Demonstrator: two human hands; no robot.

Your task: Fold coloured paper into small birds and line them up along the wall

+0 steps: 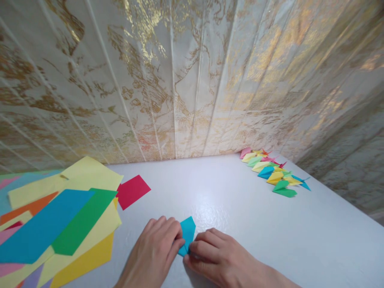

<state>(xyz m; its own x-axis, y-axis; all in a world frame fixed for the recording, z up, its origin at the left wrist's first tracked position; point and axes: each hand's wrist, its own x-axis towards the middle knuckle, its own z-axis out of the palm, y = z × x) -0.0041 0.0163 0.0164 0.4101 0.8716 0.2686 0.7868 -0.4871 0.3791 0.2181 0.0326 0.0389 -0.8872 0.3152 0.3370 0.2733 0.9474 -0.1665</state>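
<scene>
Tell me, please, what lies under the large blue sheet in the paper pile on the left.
Parts of a green sheet, some pink paper and some pale yellow paper show past the blue sheet. Whatever it covers fully cannot be seen.

Soft light is glaring off the middle of the white table (240, 216). Wide-angle distortion is stretching the edges.

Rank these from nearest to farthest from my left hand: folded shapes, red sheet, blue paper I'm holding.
From your left hand:
1. Held blue paper: at its fingers.
2. Red sheet: ahead, left, beside the pile.
3. Folded shapes: far right.
</scene>
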